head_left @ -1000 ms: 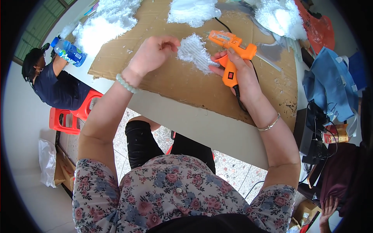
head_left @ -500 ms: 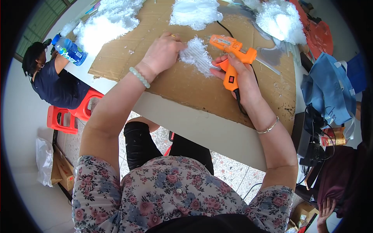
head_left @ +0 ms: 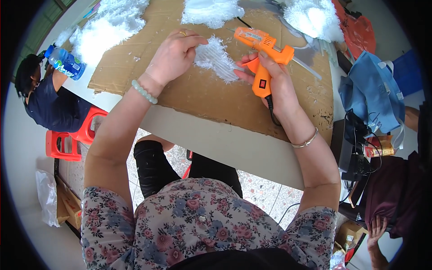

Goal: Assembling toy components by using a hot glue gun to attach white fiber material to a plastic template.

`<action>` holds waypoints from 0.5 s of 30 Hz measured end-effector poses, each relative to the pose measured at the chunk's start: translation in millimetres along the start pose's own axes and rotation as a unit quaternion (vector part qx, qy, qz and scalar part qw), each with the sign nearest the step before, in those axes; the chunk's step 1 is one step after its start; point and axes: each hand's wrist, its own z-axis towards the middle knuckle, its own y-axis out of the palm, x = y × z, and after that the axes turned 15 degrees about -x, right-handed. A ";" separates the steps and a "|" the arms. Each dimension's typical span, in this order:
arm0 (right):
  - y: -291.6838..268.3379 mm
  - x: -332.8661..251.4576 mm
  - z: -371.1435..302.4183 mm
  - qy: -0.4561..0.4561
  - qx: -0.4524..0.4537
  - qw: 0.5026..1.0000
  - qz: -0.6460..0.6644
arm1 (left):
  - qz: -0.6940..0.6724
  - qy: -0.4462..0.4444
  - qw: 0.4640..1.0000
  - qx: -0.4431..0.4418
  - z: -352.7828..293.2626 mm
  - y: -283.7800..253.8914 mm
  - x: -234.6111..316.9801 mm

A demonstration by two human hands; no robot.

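My right hand (head_left: 279,80) wraps around the handle of an orange hot glue gun (head_left: 262,84), with fingers at its trigger. The gun's nozzle points left, and a clear glue stick (head_left: 307,68) juts from its back. Left of the gun, a small white fringed fabric piece (head_left: 217,59) with a ribbed face lies on the brown cardboard (head_left: 202,102). My left hand (head_left: 173,55) is closed with curled fingers, pinching the left edge of this piece; the fingertips are partly hidden. The nozzle hovers near the piece's upper right, apart from it.
White fluffy heaps (head_left: 110,27) lie at far left, with more fringed bundles (head_left: 211,11) at the back. A blue-capped bottle (head_left: 66,62) stands by a seated person (head_left: 51,99) at left. Right of the table are a blue bag (head_left: 371,92), tangled cables (head_left: 360,155) and another person's hand (head_left: 377,230).
The view has shifted, moving the scene slightly left and up. The glue gun tilts more, and its glue stick shows more plainly. My left fingers have settled on the fabric piece's edge.
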 end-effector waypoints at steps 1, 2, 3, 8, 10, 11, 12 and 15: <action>-0.2 -2.8 -1.4 -0.021 -0.014 1.000 0.000 | -0.005 0.001 1.000 0.002 0.2 2.1 2.8; 0.3 -6.4 -2.2 -0.019 -0.013 1.000 -0.004 | -0.010 0.038 0.999 -0.030 0.7 3.3 5.5; 0.4 -11.0 -3.6 -0.012 -0.006 0.999 -0.031 | -0.016 0.076 0.995 -0.061 0.5 4.6 7.5; 4.9 -39.2 -14.9 0.054 0.021 0.982 -0.177 | 0.050 0.041 0.995 -0.082 -4.5 11.7 10.0; -1.4 -47.7 -20.4 0.103 -0.015 0.947 -0.304 | 0.069 0.039 0.993 -0.083 -4.5 11.1 11.5; -4.6 -50.5 -25.5 0.106 -0.012 0.946 -0.307 | 0.075 0.047 0.993 -0.076 -4.0 12.2 13.2; -7.1 -51.4 -32.6 0.111 -0.012 0.936 -0.334 | 0.080 0.054 0.993 -0.068 -3.7 12.8 15.0; -7.3 -54.7 -53.8 0.145 0.002 0.912 -0.383 | 0.043 0.051 0.995 -0.072 -2.8 11.4 21.6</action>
